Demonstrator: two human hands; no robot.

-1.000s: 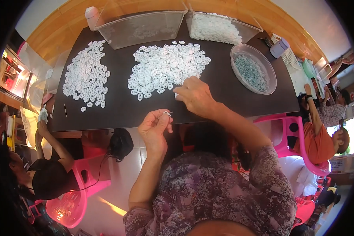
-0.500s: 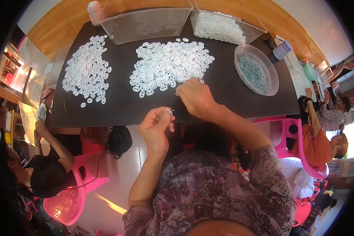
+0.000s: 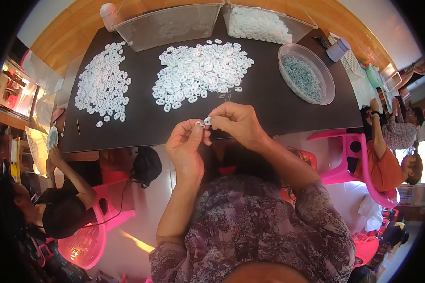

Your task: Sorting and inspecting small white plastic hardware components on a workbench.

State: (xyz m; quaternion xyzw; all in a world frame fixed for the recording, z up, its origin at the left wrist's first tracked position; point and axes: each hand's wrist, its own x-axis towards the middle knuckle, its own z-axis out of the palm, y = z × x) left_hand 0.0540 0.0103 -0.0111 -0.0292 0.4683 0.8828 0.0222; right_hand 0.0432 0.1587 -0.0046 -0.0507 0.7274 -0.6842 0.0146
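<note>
In the head view, two heaps of small white oval plastic pieces lay on the dark counter (image 3: 269, 108): a narrower heap (image 3: 103, 89) to the left and a broader heap (image 3: 200, 73) in the middle. Two clear rectangular plastic tubs stood at the far edge, one nearly bare (image 3: 170, 23) and one filled with more white pieces (image 3: 262, 23). One round clear plastic bowl (image 3: 307, 73) of small grey-green parts sat to the right. The pieces in the heaps were too many and too small to count.

Two small white plastic pieces were in the person's hands, just off the near edge of the counter. One white piece (image 3: 200, 124) sat pinched at the fingertips of the left hand (image 3: 186, 146), its grip narrow around it. The other white piece (image 3: 208, 121) was pinched between thumb and forefinger of the right hand (image 3: 238, 123), that grip also narrow and closed on the part. The two pieces were just beside each other; whether they touched could not be told.

The left hand was raised with palm toward the camera, fingers curled upward. The right hand came in from the right, knuckles up, wrist bent. Both forearms rose from patterned purple sleeves (image 3: 250, 226).
</note>
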